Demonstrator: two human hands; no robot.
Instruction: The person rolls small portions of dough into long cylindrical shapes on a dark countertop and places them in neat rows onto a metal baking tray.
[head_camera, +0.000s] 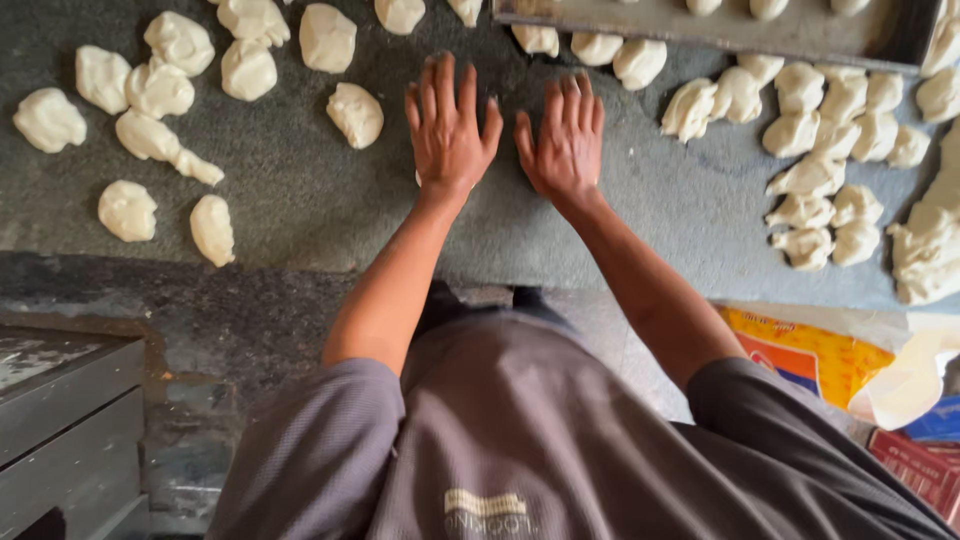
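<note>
Both hands are pressed flat on the grey counter (300, 190), fingers spread and palms down. A sliver of dough (418, 179) is seen under the left hand (450, 130) (whatever lies under the right hand (565, 140) cannot be told). Dough lumps (160, 90) are scattered to the left, more lumps (830, 150) are heaped at right, below a metal tray (720, 28).
</note>
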